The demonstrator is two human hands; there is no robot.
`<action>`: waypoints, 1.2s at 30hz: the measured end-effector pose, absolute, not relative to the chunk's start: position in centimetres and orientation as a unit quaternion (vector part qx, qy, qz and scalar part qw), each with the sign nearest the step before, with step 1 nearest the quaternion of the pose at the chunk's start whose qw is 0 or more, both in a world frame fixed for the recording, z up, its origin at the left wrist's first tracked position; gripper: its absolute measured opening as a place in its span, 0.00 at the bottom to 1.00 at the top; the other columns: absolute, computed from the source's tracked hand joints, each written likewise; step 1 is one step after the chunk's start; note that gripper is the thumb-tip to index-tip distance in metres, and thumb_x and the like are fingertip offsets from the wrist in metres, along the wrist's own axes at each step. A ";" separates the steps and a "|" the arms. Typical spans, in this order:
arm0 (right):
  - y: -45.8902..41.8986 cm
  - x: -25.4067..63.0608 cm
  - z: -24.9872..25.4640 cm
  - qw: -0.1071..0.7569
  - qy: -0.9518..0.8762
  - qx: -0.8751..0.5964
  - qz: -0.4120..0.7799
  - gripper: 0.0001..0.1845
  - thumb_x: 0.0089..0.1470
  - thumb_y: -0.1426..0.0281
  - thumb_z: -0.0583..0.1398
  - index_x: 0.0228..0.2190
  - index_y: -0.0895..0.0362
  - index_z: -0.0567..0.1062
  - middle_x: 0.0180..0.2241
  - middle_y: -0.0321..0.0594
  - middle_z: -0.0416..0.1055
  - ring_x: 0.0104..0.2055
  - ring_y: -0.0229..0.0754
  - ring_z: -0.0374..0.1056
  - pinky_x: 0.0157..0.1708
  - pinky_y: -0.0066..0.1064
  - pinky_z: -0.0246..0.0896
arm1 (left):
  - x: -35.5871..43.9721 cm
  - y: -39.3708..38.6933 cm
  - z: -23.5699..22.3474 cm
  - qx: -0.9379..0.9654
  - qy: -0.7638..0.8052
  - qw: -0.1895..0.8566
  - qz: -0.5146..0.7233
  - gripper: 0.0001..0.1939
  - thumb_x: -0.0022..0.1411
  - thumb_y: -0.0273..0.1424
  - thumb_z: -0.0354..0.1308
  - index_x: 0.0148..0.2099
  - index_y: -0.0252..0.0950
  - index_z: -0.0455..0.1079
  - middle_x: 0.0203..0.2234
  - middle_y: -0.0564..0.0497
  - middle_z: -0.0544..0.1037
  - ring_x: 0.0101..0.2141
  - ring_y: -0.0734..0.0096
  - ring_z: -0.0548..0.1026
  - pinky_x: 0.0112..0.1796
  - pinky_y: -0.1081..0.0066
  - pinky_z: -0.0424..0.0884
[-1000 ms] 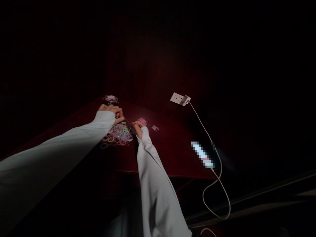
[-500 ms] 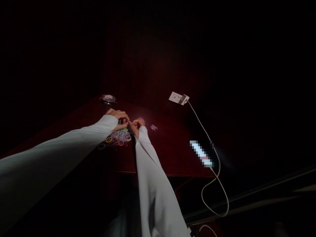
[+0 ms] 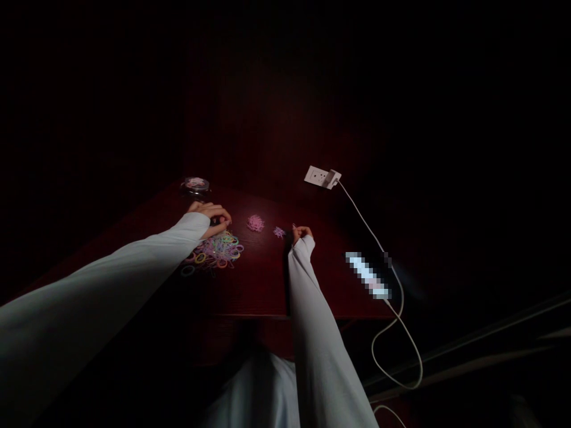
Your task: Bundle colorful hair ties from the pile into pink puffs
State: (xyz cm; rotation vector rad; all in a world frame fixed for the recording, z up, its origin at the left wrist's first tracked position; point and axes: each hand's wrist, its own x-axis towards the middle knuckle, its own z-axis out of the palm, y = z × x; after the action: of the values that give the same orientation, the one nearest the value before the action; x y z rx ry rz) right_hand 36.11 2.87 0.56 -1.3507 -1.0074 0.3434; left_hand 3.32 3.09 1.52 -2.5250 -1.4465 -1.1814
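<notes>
Lilac, green and yellow tangled bands (image 3: 222,249)

My left hand (image 3: 209,217) curls at the multicoloured pile of elastic bands (image 3: 220,249); my right hand (image 3: 303,234) is just beside a purple cluster (image 3: 279,232), a pink cluster (image 3: 256,223) between them on the dark red table (image 3: 263,288).

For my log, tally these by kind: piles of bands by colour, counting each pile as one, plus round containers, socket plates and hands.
Multicoloured pile: 1
Pink pile: 1
Purple pile: 1
Round container: 1
White socket plate: 1
Hands, left hand and right hand: 2
Total: 7
</notes>
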 end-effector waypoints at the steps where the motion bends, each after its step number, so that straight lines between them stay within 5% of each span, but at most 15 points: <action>1: 2.9 36.6 0.4 0.643 -0.457 -0.596 0.147 0.24 0.46 0.48 0.69 0.24 0.52 0.69 0.22 0.31 0.69 0.25 0.37 0.64 0.28 0.28 0.59 | 3.3 3.1 1.5 -0.805 -0.463 -0.002 -0.372 0.11 0.64 0.40 0.59 0.38 0.43 0.81 0.32 0.52 0.82 0.39 0.61 0.75 0.48 0.60 0.60; 12: 3.0 36.8 0.5 0.409 -0.629 -0.657 0.070 0.07 0.56 0.63 0.67 0.32 0.54 0.79 0.33 0.41 0.82 0.35 0.44 0.75 0.41 0.32 0.67 | 2.3 2.5 3.5 -0.765 -0.557 -0.021 -0.324 0.10 0.64 0.39 0.59 0.40 0.44 0.80 0.38 0.51 0.84 0.46 0.54 0.79 0.53 0.57 0.63; 17: 2.6 36.9 0.6 0.357 -0.657 -0.663 0.044 0.15 0.64 0.60 0.63 0.39 0.55 0.87 0.43 0.50 0.85 0.47 0.50 0.79 0.50 0.36 0.69 | 2.8 1.7 4.1 -0.740 -0.594 -0.024 -0.316 0.10 0.63 0.39 0.59 0.38 0.43 0.80 0.38 0.52 0.85 0.48 0.54 0.79 0.54 0.57 0.63; 22: 2.8 36.9 0.8 0.345 -0.664 -0.662 0.033 0.16 0.64 0.62 0.61 0.35 0.57 0.87 0.41 0.50 0.84 0.47 0.51 0.77 0.52 0.38 0.69 | 2.9 1.5 4.5 -0.745 -0.592 -0.028 -0.305 0.09 0.62 0.38 0.59 0.37 0.43 0.80 0.38 0.52 0.86 0.48 0.54 0.79 0.53 0.57 0.64; 29: 3.0 37.0 0.6 0.425 -0.628 -0.650 0.052 0.06 0.50 0.67 0.65 0.25 0.52 0.73 0.33 0.41 0.78 0.39 0.46 0.72 0.47 0.35 0.67 | 3.0 1.4 4.8 -0.740 -0.604 -0.032 -0.295 0.09 0.63 0.38 0.59 0.37 0.44 0.81 0.39 0.52 0.86 0.49 0.53 0.80 0.55 0.57 0.64; 36: 3.2 37.3 -0.5 0.488 -0.607 -0.616 0.117 0.13 0.51 0.63 0.65 0.40 0.52 0.75 0.31 0.35 0.78 0.32 0.43 0.71 0.39 0.32 0.66 | 3.0 1.6 4.6 -0.740 -0.606 -0.037 -0.290 0.09 0.62 0.38 0.59 0.38 0.44 0.81 0.38 0.51 0.86 0.48 0.54 0.80 0.55 0.56 0.64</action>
State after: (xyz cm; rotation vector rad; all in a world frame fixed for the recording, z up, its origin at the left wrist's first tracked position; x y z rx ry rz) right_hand 37.32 3.19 -0.49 -1.4966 -1.4758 0.2843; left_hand 2.96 1.63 4.57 -2.3789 -1.9504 -0.9331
